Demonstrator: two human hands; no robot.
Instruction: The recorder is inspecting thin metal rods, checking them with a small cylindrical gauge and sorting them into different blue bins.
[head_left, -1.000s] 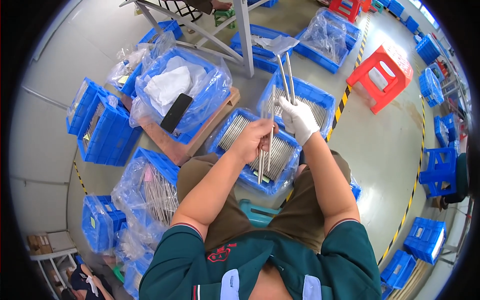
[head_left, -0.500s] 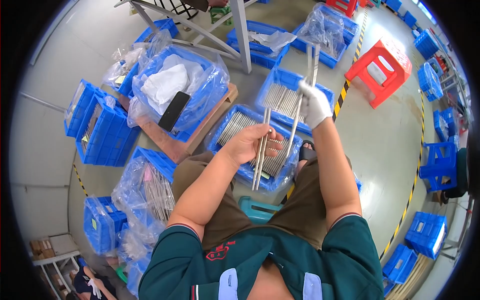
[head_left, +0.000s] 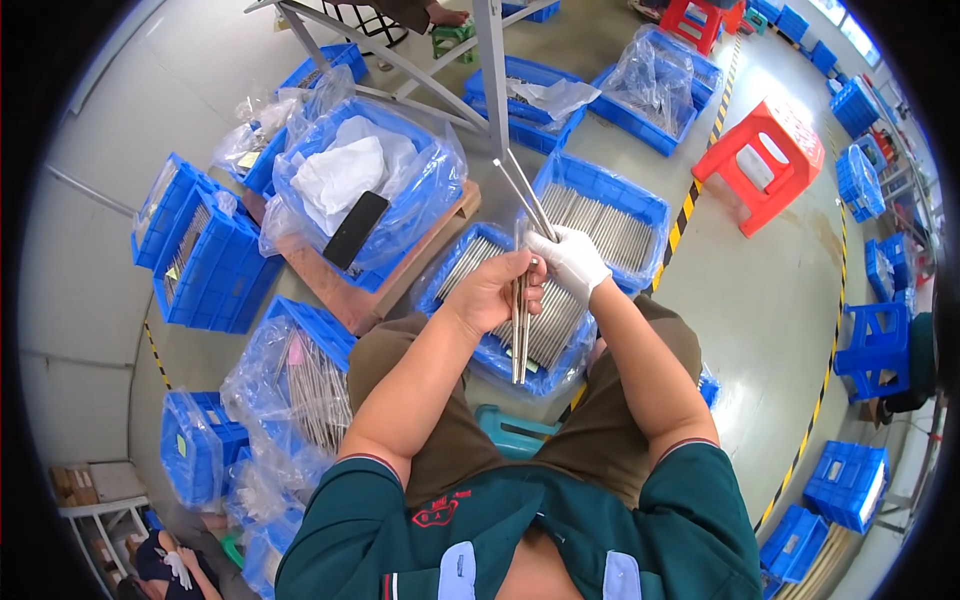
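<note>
My bare left hand (head_left: 492, 292) grips a small bundle of thin metal rods (head_left: 520, 330) that hangs down over a blue crate of rods (head_left: 470, 262) between my knees. My right hand (head_left: 572, 260), in a white glove, touches the left hand and holds two rods (head_left: 520, 190) that point up and away. A second blue crate full of rods (head_left: 600, 215) lies just beyond the hands.
Plastic-lined blue crates ring me: one holding white cloth and a black phone (head_left: 355, 228) on a wooden pallet (head_left: 330, 290), others at my left (head_left: 200, 255) and lower left (head_left: 305, 380). A red stool (head_left: 772, 165) stands at right, a metal frame leg (head_left: 492, 60) ahead. Yellow-black floor tape (head_left: 820, 400) runs on the right.
My gloved right hand has come back from its reach toward the far crate and now meets the left hand. The rods it holds tilt up to the left.
</note>
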